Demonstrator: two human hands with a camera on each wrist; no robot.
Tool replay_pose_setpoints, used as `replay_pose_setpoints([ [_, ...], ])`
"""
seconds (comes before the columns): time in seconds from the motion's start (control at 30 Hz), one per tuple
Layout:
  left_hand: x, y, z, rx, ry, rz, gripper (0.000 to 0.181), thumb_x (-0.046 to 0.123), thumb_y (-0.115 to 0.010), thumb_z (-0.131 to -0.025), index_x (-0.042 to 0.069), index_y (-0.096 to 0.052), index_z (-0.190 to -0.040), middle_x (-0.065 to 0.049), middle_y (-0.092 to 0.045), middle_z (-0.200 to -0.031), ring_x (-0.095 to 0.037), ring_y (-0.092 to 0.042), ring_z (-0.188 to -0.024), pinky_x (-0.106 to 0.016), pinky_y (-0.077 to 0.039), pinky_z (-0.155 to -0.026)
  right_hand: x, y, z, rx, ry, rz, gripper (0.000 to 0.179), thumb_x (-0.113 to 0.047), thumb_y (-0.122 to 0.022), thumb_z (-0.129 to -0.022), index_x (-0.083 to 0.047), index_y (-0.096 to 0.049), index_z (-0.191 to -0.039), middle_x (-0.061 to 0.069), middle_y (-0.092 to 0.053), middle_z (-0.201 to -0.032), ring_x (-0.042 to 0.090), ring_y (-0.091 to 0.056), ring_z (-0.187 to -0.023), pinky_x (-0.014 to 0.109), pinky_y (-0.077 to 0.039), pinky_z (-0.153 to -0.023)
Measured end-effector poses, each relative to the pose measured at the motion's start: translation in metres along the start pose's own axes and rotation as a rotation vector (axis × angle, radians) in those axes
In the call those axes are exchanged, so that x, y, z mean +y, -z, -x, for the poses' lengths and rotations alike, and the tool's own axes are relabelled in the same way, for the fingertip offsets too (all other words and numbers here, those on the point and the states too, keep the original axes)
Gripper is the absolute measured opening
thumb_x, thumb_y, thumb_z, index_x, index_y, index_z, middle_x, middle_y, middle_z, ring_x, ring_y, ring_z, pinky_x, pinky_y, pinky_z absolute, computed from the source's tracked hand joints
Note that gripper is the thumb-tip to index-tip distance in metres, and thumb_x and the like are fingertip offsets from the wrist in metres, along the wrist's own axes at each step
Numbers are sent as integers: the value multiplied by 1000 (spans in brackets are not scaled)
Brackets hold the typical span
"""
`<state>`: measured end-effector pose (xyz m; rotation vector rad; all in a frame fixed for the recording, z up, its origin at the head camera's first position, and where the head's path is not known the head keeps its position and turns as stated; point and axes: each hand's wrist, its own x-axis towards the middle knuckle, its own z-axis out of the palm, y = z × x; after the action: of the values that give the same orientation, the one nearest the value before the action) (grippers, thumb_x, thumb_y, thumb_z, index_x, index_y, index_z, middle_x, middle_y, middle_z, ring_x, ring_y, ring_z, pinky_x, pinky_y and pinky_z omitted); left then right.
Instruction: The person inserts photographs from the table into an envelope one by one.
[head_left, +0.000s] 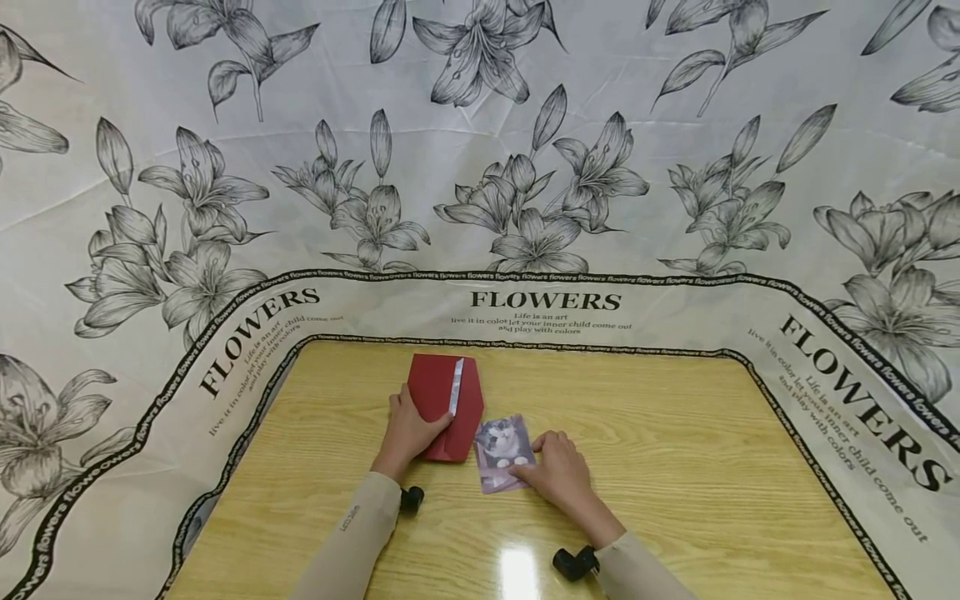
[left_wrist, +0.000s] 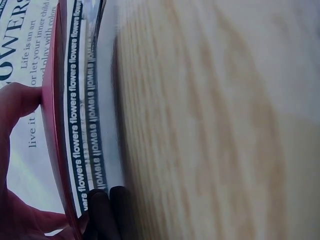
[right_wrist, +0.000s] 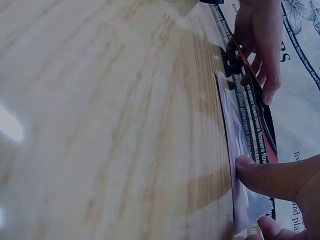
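A red envelope with a pale strip along its opening is held in my left hand, thumb on the front and fingers at the left edge. In the left wrist view the envelope appears edge-on, raised off the tabletop. My right hand pinches a small photo card by its right edge; a cat shows on it. The right wrist view has the card almost side-on, the right thumb pressed on its face. Card and envelope are close together, the card to the lower right.
Beneath both hands lies a wood-grain table. White cloth printed with flowers and lettering surrounds its back and sides. Each wrist carries a small black camera, one by the left sleeve and one by the right sleeve.
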<state>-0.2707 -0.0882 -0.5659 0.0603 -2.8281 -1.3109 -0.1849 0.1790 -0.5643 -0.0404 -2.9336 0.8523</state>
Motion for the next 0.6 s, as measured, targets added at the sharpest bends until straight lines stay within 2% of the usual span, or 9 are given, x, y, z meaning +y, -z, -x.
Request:
replay_pose_setpoints([
  [0.27, 0, 0, 1, 1, 1, 4, 115, 45, -85, -90, -6, -17, -167, -30, -38, -147, -41, -58, -119, -56, -54, -102, -1, 3, 2, -16, 12, -25, 50, -37, -97, -79, -8, -64, -104, -1, -62, -80, 16, -55, -70, 43, -43, -78],
  [0.4, 0, 0, 2, -4, 9, 4, 115, 45, -84, -90, -6, -17, -167, -30, -37, -149, -42, -58, -120, -56, -54, -103, 0, 5, 3, -45, 19, -40, 42, -30, -93, -84, -10, -63, -105, -4, -63, -78, 14, -55, -68, 46, -42, -83],
  [0.6, 2, 1, 2, -9, 15, -2, 115, 46, -84, -90, -6, -16, -167, -31, -36, -150, -42, -58, -122, -56, -54, -104, 3, 12, 3, -101, 13, -168, 28, -14, -88, -90, -8, -67, -107, -4, -62, -76, 13, -55, -66, 37, -47, -69],
])
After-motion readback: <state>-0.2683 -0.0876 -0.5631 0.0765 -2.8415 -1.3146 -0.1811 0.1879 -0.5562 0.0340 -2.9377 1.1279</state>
